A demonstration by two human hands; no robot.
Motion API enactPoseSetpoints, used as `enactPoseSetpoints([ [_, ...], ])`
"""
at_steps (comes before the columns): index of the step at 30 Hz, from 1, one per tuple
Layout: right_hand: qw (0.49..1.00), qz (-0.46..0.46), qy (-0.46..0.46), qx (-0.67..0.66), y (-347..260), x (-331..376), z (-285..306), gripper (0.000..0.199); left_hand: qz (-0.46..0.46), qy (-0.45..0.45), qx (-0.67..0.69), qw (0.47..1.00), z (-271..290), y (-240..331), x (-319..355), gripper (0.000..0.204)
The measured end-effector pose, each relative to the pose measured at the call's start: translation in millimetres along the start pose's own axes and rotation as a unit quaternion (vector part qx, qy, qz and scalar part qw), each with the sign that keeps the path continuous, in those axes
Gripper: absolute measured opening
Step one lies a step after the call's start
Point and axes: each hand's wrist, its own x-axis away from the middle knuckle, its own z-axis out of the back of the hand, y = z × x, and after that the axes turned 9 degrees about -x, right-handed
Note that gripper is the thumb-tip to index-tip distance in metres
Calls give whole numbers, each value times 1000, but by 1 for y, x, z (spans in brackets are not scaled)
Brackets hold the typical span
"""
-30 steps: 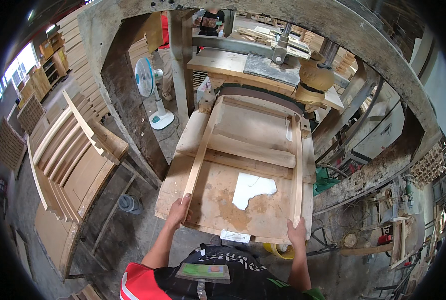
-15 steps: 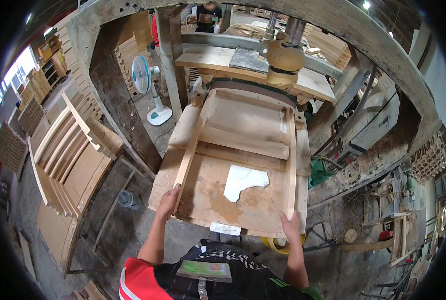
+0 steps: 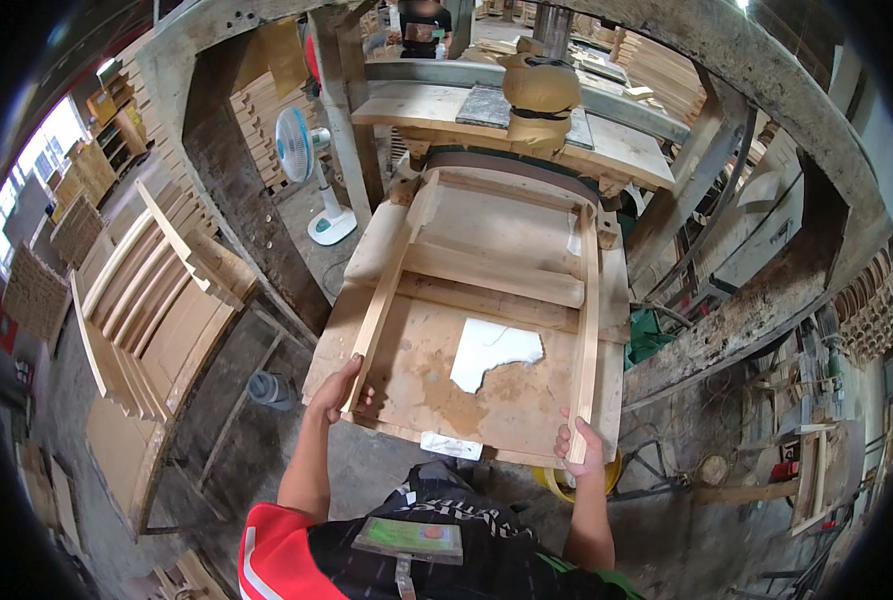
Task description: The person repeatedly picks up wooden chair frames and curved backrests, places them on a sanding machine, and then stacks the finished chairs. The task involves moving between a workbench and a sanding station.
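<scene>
A wooden chair-back frame (image 3: 497,273) with two long side rails and crosspieces lies on a stained wooden board (image 3: 422,375). My left hand (image 3: 339,388) is closed round the near end of its left rail. On the right, my right hand (image 3: 580,446) wraps the near end of the other rail, fingers on its inner side and thumb over it. The frame's far, curved end sits beneath the press beam, against a dark curved strip (image 3: 512,163). Between the rails, a white torn sheet (image 3: 492,352) rests on the board.
A metal press frame (image 3: 667,385) surrounds the board, with a tape-wrapped press head (image 3: 540,95) above its far end. To the left stand a fan (image 3: 312,165), a grey bucket (image 3: 270,390) and a bench of stacked curved frames (image 3: 137,290). A person (image 3: 426,30) is beyond.
My right hand has shifted its hold, its fingers now curled round the rail end. My left hand stays on its rail. The whole view has shifted slightly.
</scene>
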Motion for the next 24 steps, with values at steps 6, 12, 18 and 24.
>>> enactPoseSetpoints([
  [6, 1000, 1, 31, 6, 1, -5, -2, 45, 2, -140, 162, 977, 12, -12, -8, 56],
  [12, 998, 11, 56, 6, -2, 0, -4, 45, 11, -131, 146, 980, 4, -4, -16, 52],
  [18, 997, 13, 74, 9, 1, -3, -6, 47, 50, -105, 115, 987, 9, 3, -13, 54],
  [24, 993, 24, 113, 18, 2, 0, -9, 44, 60, -78, 79, 992, 6, 9, -7, 48],
])
